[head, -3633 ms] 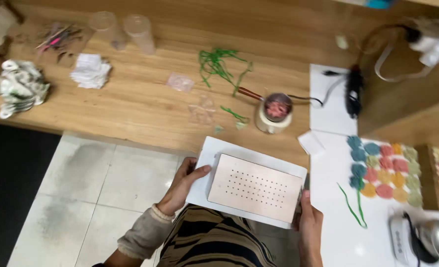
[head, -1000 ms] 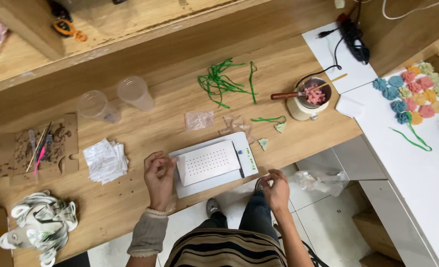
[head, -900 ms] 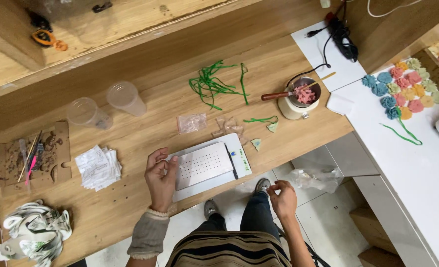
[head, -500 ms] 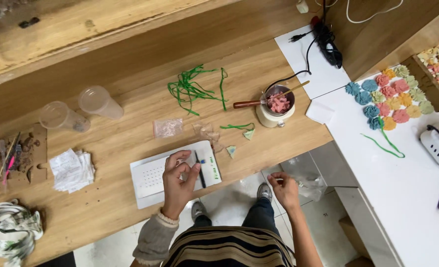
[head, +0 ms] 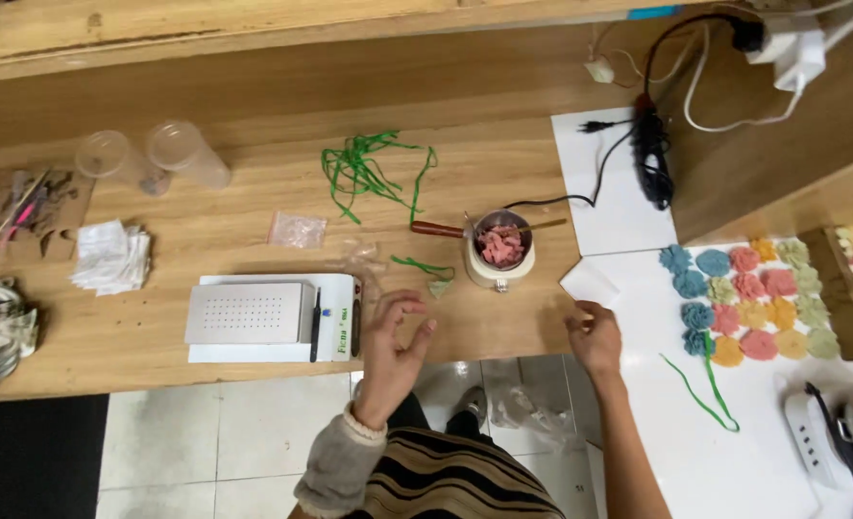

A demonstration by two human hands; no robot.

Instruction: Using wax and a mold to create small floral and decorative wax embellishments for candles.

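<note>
Left hand (head: 393,351) open, fingers spread and holding nothing, over the front edge of the long wooden table (head: 254,202), just right of the flat white box with a grey perforated plate (head: 271,320). Right hand (head: 597,338) loosely curled with fingertips near a small white paper slip (head: 588,282), at the seam with the white tabletop (head: 734,452); cannot tell if anything pinched. Between both hands, further back, a small cream pot of pink pieces (head: 499,250), beside thin green strips (head: 374,171); colourful round flowers (head: 748,303) well to the right.
</note>
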